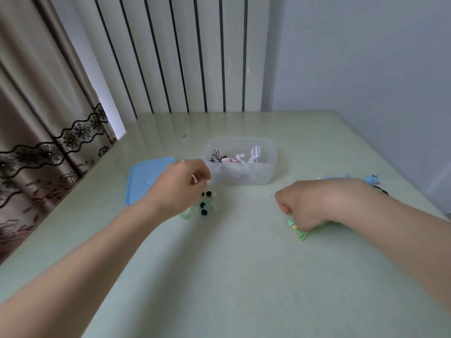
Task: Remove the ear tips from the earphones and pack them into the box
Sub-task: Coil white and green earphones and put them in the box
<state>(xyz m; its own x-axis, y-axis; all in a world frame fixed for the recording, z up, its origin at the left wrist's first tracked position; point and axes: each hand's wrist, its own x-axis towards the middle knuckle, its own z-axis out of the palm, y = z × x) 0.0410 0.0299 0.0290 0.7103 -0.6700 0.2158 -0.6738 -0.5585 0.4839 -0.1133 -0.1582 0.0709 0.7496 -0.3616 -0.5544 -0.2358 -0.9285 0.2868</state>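
**Presently on the table: one box, one lid, loose ear tips, earphones**

Item one: a clear plastic box (244,175), open, holding several coiled earphones, too tangled for me to count. Item two: its blue lid (144,178), flat on the pale green table (231,276), left of the box. Item three: a small heap of ear tips (203,206), four black ones I can count, the pale green and clear ones too blurred to number.

My left hand (181,185) hangs over that heap, fingers curled, pinching something small and white (194,178). My right hand (308,207) rests on the table, closed around a green earphone (299,229) that pokes out beneath my fingers. Blue earphones (361,178) lie beyond that wrist.
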